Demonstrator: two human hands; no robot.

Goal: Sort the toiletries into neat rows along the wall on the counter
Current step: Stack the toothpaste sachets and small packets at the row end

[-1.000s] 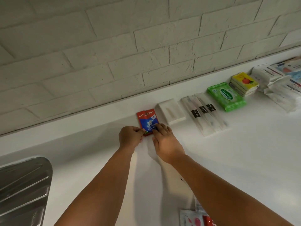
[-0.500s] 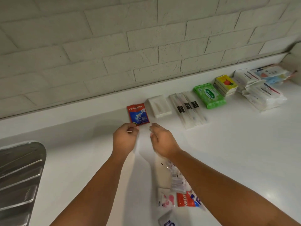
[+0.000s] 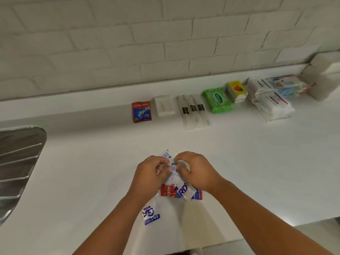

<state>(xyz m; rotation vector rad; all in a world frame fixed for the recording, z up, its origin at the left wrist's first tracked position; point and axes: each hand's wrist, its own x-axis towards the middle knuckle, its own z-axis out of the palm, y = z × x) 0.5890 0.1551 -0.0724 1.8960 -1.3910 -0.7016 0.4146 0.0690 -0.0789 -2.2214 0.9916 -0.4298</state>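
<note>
drainer: ribbed grey metal, far left of the toothpaste sachet, no part in the sorting
toothpaste sachet: red and blue foil, flat, left end of the row by the wall; landmark for all the rest
left hand: well in front of the toothpaste sachet, fingers curled, pinching the left side of the small sachet
loose sachet: white film with blue print, flat on the counter, further in front of the toothpaste sachet than the hands
soap box: white, rectangular, stiff-looking, just right of the toothpaste sachet
small sachet: white, blue print, green dots, held between both hands, in front and slightly right of the toothpaste sachet; probably very light, thin, floppy and slick, so best pinched by the sealed edges, not the filled middle
pile: overlapping red, white and blue sachets, crinkly, unsorted, just nearer than the hands
toothbrushes: three long clear wrappers side by side, right of the toothpaste sachet beyond the soap box
right hand: close against the left hand, fingers curled, pinching the small sachet's right side
wipes: green soft pack, further right
tissues: small yellow stack, further right again
white packs: soft, bulky, far right of the toothpaste sachet
</note>
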